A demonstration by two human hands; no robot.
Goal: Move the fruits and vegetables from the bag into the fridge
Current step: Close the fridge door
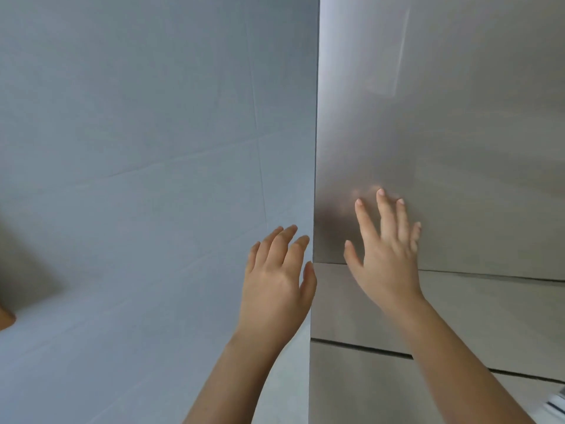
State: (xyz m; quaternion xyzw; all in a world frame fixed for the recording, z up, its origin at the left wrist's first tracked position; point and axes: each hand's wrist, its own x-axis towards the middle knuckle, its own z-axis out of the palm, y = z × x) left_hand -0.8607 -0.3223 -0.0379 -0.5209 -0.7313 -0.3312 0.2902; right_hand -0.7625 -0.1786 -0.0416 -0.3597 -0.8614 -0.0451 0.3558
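A brushed-steel fridge fills the right half of the head view; its upper door [443, 123] is closed, with drawer fronts [351, 307] below it. My right hand [385, 258] has straight, spread fingers, fingertips at or on the lower part of the upper door. My left hand [278, 280] is beside the fridge's left edge, fingers straight and relaxed, holding nothing. No bag, fruit or vegetable is in sight.
A pale grey tiled wall [137, 179] covers the left half. A brown object [6, 316] pokes in at the left edge. Dark gaps [360, 347] separate the fridge's lower drawers. A white thing [556, 402] shows at the bottom right corner.
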